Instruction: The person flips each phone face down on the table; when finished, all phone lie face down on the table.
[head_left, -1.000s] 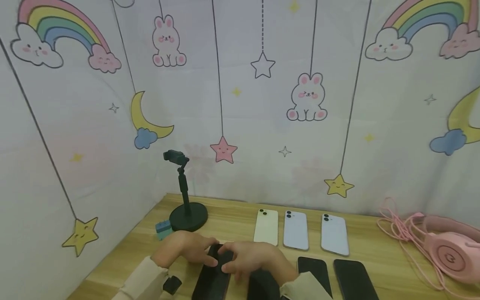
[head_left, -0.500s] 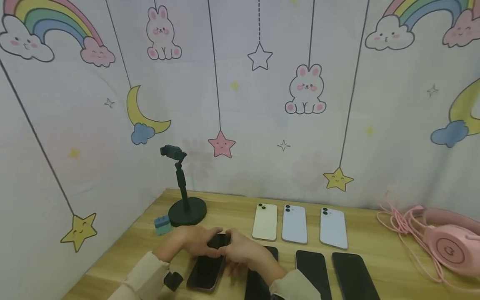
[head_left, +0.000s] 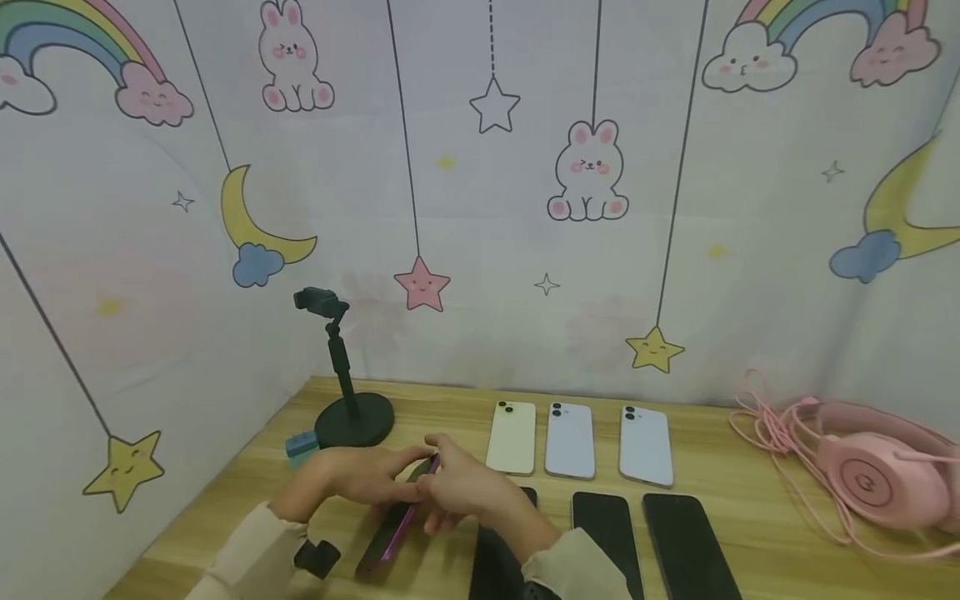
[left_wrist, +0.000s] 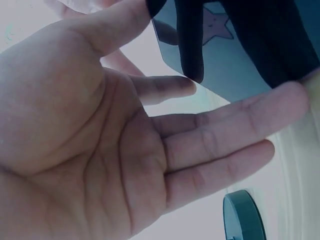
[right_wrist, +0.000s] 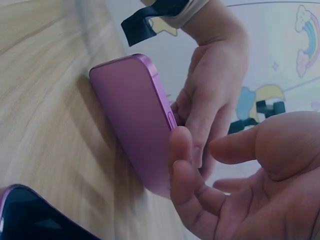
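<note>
A phone with a purple frame is tilted up on one long edge above the table, with its dark screen facing left. My left hand grips its far part from the left. From the right, my right hand pinches the upper edge, its fingertips curled there. The right wrist view shows the purple back of the phone. In the left wrist view, the glossy screen lies beyond my thumb, with fingers outstretched beneath. Where the two hands meet, part of the phone is hidden.
Dark-screened phones lie right of my hands, partly covered by my right arm. Behind them are a cream phone and pale phones face down. A black stand, a small blue block and pink headphones stand farther out.
The phone was lying screen up; it is now tilted onto its edge, showing its purple frame. My hands have come together at its far end. The head view has shifted slightly.
</note>
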